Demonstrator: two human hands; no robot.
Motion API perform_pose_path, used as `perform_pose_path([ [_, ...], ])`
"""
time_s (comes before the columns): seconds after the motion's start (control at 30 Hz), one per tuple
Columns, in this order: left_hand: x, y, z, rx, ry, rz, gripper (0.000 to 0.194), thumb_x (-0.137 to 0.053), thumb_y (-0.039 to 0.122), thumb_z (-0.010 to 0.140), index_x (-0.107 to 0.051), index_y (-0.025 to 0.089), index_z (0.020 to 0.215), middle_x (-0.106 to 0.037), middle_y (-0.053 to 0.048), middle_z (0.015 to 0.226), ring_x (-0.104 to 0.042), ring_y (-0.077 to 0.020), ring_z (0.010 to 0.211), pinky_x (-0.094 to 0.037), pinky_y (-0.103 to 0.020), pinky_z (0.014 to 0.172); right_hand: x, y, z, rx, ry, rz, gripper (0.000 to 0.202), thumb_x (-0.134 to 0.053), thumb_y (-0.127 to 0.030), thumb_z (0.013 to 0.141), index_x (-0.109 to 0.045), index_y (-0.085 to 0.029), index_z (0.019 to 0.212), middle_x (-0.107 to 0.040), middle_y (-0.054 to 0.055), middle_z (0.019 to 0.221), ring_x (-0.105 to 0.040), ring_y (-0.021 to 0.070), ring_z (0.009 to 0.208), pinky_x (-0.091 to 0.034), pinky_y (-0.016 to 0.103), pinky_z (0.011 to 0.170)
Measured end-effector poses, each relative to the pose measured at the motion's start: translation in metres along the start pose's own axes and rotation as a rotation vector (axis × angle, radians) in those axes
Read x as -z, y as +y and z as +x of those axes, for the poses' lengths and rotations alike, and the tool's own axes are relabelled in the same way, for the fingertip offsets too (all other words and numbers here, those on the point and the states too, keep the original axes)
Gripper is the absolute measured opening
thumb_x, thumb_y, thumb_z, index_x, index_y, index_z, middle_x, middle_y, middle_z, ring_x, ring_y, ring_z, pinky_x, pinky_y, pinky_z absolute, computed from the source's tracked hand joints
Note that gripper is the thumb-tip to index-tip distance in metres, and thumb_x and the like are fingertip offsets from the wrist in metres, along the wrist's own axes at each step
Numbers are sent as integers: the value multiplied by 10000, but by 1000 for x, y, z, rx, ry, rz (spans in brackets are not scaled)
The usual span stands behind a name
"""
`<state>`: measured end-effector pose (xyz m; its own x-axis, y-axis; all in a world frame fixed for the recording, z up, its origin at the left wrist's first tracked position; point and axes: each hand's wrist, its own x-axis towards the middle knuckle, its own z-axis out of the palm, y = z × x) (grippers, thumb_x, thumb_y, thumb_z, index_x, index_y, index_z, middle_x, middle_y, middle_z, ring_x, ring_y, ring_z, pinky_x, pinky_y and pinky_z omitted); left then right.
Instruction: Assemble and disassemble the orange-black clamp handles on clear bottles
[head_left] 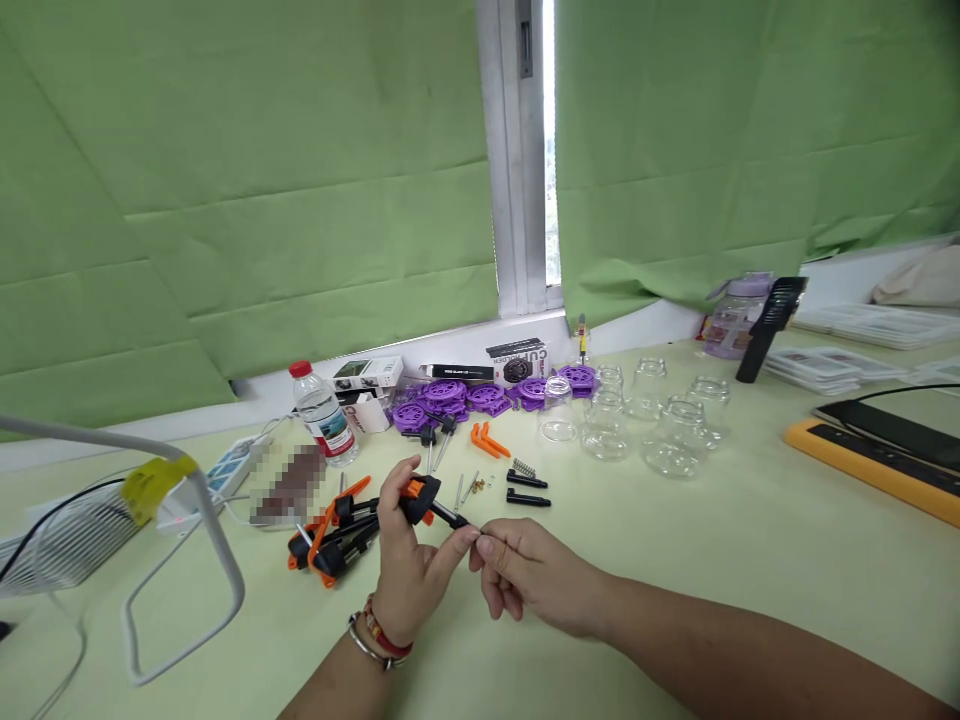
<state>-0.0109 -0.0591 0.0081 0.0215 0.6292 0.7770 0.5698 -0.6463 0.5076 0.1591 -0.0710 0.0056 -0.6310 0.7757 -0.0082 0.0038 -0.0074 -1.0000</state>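
My left hand (416,570) is wrapped round a black and orange part (421,498) with a metal shaft that points down to the right. At the shaft's black tip, my right hand (536,575) pinches with thumb and forefinger, touching my left thumb; what it pinches is too small to name. Similar black and orange assemblies (337,540) lie in a pile left of my left hand. Beyond my hands are two black tubes (528,497), a spring (523,467), metal pins (470,487), small brass bits (478,487) and orange levers (491,441).
Several glass jars (671,450) stand at the back right, near purple discs (445,394). A water bottle (326,420) and power strip (232,468) are on the left, behind a bent grey frame (225,550). An orange case (874,467) lies far right.
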Motion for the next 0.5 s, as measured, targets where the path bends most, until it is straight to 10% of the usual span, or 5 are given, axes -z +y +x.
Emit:
perform_pose_path([
  [0.5,-6,-2,0,243,-84,279,532,-606,436,725,-390,157,1124,-557,-56,862,-577,-206,751,-480,-385,696,1,-11,-5,85,244,-635,325,-343,-367,900,-444,-185,650,-530,3,559,-435,105,480,-301,225,485],
])
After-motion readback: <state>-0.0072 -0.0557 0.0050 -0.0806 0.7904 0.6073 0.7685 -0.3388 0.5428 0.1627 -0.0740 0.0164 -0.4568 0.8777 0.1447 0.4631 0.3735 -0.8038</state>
